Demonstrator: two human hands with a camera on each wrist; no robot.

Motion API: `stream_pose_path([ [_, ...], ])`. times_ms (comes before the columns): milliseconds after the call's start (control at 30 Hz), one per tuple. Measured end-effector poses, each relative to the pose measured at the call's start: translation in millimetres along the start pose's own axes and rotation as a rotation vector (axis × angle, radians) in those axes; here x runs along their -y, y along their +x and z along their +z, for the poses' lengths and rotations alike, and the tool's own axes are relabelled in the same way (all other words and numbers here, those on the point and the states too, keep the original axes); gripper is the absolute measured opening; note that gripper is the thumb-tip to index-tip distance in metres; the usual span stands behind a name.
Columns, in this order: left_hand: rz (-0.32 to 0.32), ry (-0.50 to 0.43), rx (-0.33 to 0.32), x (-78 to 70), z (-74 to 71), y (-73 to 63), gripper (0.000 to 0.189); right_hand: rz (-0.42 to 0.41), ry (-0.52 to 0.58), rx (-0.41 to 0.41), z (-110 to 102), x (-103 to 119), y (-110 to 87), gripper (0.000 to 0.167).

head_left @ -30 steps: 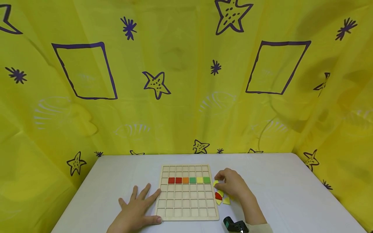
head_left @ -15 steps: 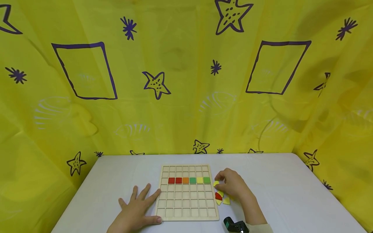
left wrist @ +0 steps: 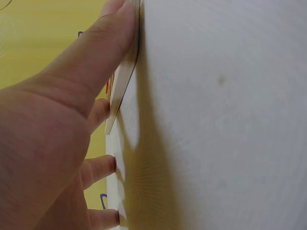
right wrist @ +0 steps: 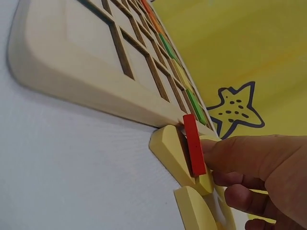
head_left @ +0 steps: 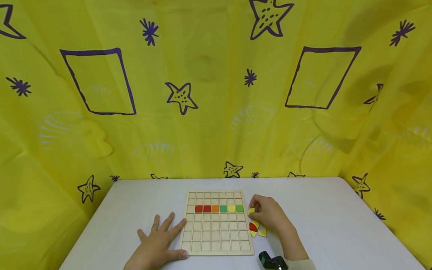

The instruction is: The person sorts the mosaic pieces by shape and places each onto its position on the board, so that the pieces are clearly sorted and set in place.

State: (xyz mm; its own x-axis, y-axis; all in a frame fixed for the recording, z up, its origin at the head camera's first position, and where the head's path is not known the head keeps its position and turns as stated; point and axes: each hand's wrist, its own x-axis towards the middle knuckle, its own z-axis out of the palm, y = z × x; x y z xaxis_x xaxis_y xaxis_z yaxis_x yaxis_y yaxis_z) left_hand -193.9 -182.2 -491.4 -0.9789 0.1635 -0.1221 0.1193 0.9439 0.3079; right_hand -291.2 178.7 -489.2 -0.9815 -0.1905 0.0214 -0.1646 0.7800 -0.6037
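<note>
A pale wooden grid board (head_left: 216,253) lies on the white table, with a row of coloured square tiles (head_left: 215,209) in its third row. My left hand (head_left: 155,242) lies spread at the board's left side, thumb on the near left corner and index fingertip at the left edge. Beyond the right edge, my right hand (head_left: 270,213) pinches a yellow piece (head_left: 251,211) between thumb and index finger. Just nearer lie a red piece (head_left: 253,227) with a rounded side and several yellow pieces (head_left: 262,233). In the right wrist view the red piece (right wrist: 194,146) leans on yellow ones, partly covering the thumb.
A black device (head_left: 272,261) sits at my right wrist. Yellow sheeting (head_left: 216,131) with drawn stars and fish encloses the table (head_left: 101,225) at the back and both sides. Most of the board's cells (head_left: 215,226) hold no tile.
My right fingers have shifted slightly, and the yellow piece between them has turned and moved a little away from me. The left hand and the board stay put.
</note>
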Motion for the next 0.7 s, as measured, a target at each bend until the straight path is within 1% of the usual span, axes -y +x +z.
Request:
stream_pose_path([
  [300, 0.004, -0.001, -0.002, -0.3, -0.4, -0.2, 0.101, -0.004, 0.011, -0.019, 0.2, 1.8, -0.7, 0.024],
  [467, 0.004, -0.004, -0.001, -0.1, 0.0, 0.1, 0.101, -0.007, 0.038, -0.002, 0.1, 3.6, -2.1, 0.023],
  [700, 0.013, -0.012, -0.008, 1.6, 1.4, -0.7, 0.102, -0.035, 0.032, 0.012, -1.5, 4.5, -3.0, 0.015],
])
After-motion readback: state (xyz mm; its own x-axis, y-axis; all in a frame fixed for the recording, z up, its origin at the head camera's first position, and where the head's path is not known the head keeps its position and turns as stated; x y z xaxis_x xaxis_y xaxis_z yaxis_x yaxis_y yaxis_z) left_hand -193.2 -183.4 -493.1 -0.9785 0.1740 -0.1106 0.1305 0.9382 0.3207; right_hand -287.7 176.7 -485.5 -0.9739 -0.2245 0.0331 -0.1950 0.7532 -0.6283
